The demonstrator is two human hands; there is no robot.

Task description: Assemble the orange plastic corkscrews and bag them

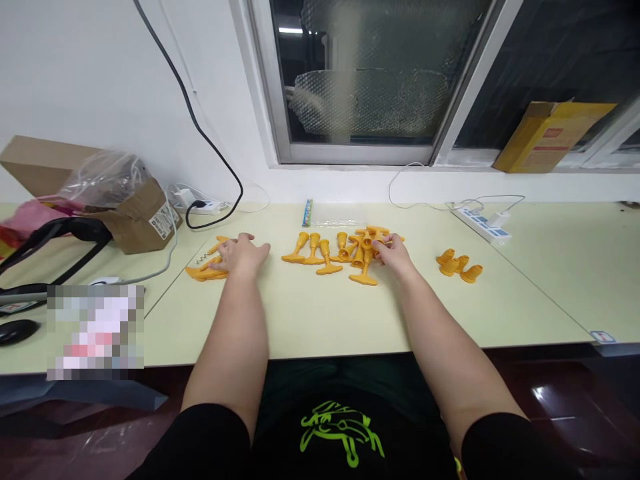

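My left hand (243, 255) is over a small group of yellow T-shaped corkscrew handles (204, 272) at the left, one with a bare metal spiral. Its thumb is spread apart, and its fingertips are partly hidden against the handles. My right hand (393, 255) is at the right side of a pile of yellow plastic corkscrews (358, 257), its fingers closed around a yellow corkscrew that they mostly cover. Several corkscrews with bell-shaped ends (326, 257) lie to the left in that pile. Farther right, several loose yellow bell-shaped sleeves (449, 266) stand and lean together.
A clear plastic bag (336, 215) lies behind the pile. An open cardboard box (143, 217), black mouse (18, 331) and cables are at the left. A power strip (481, 223) lies at the back right. The table's front edge runs near my forearms.
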